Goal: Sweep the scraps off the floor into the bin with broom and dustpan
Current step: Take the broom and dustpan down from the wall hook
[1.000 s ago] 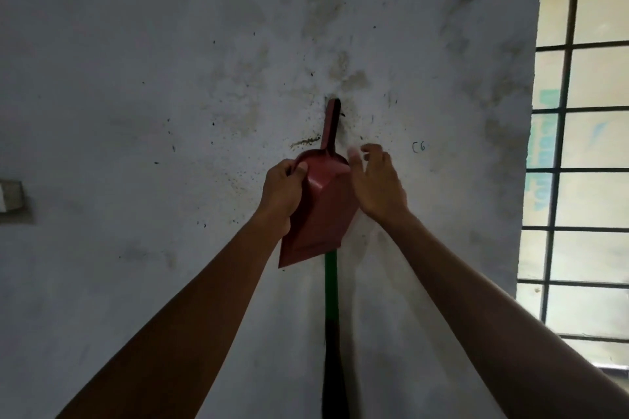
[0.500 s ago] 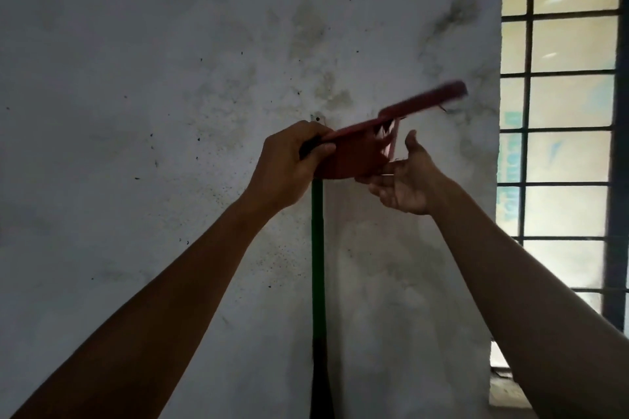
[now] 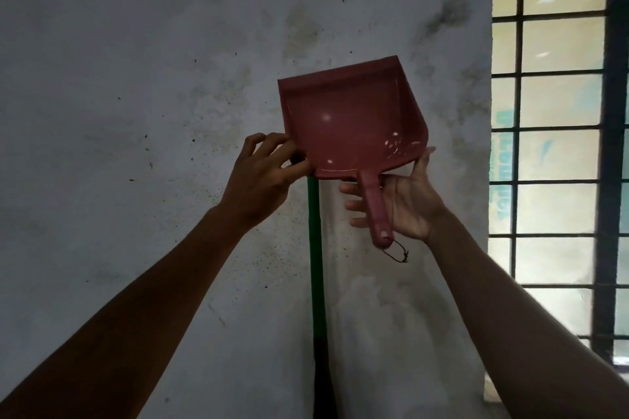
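Observation:
A red plastic dustpan (image 3: 350,126) is held up in front of the wall, pan upward and handle pointing down, with a small black string loop (image 3: 396,253) at the handle's end. My left hand (image 3: 262,180) pinches the pan's lower left corner. My right hand (image 3: 412,204) lies behind the handle, fingers straight and thumb up against the pan's lower right corner. The broom's green handle (image 3: 316,265) stands against the wall below the pan; its head is out of view. No scraps, floor or bin show.
A stained grey wall (image 3: 136,112) fills most of the view straight ahead. At the right is a barred window (image 3: 558,146) with bright frosted panes, and a low ledge shows at the bottom right corner.
The dustpan came off its wall hook and was swung over, so the pan now faces me with the handle down. My right hand moved under the handle.

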A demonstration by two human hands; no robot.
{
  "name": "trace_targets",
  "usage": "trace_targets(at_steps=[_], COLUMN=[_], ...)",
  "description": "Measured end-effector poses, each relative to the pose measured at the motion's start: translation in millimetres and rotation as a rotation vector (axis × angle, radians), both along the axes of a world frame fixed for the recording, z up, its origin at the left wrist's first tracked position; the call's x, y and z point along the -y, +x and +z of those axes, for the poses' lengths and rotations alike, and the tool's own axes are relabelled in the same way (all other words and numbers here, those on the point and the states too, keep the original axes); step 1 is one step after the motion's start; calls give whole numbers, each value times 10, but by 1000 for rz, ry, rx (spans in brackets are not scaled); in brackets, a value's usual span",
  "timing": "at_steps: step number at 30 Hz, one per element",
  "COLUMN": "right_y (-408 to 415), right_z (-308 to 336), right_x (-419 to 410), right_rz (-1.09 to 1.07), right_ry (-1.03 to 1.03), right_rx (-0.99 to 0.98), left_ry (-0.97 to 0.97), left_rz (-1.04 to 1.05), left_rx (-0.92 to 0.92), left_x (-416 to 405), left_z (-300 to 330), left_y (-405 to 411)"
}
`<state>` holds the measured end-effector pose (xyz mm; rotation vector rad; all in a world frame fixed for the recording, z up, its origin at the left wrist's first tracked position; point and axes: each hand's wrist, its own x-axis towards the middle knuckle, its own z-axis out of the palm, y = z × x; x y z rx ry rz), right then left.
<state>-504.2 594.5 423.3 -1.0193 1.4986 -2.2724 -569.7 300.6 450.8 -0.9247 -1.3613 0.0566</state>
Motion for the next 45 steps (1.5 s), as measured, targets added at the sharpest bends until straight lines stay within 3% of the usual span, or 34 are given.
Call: trace_targets(at_steps=[5, 13, 18, 27, 37, 45], right_y=[-61, -144, -207, -332, -419, -562], right_z=[-112, -76, -147, -308, -487, -601], right_x=[97, 269, 397, 643, 752, 675], right_rz=[-71, -300, -375, -866, -1180, -1213], right_ry=[-6, 119, 127, 52, 72, 68], right_rx=[-93, 18, -42, -220, -273, -271], left_ry=[26, 41, 87, 136, 161, 148], left_rz=[48, 102, 163, 199, 223, 154], left_rx=[-63, -83, -50, 43, 154, 174], left_x=[16, -41, -93, -251, -366, -457], left_z=[-6, -56, -80, -68, -155, -311], left_y=[-97, -226, -328, -484, -560, -706])
